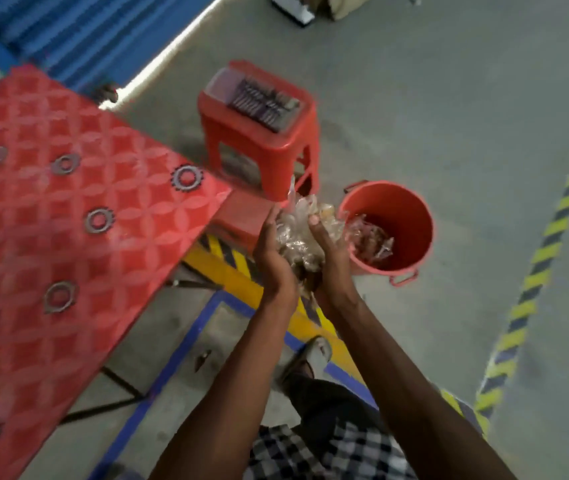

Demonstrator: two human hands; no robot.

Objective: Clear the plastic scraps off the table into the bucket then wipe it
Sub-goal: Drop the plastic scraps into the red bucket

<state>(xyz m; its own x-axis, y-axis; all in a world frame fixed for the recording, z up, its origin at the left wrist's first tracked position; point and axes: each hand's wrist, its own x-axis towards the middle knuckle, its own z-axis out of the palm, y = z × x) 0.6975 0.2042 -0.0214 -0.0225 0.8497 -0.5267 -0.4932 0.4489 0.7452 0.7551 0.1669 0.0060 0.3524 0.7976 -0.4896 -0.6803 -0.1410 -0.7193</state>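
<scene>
Both hands were cupped round one bundle of clear plastic scraps [297,233], the left hand [272,251] curled against its left side and the right hand [328,251] against its right, fingertips showing at the top. The bundle hung in the air just left of the red bucket [411,216], which stood on the floor to the right of the desk [68,237].

The bundle did not look to be over the bucket's mouth yet; if the hands had parted there, the scraps would likely have fallen on the floor beside the rim. Loose film stuck out at the top and on the right side, and a light piece could have slipped free or clung to the fingers as the hands let go. The bucket could also have tipped if a wrist had knocked its near rim.

Inside the bucket lay some clear scraps against the near left wall, with much room left. A red stool [259,140] farther off carried a clear box [259,98] of dark metal parts, too blurred to name. Toothed metal rings [186,177] lay on the desk's red patterned top, which wiping would have to work round.
</scene>
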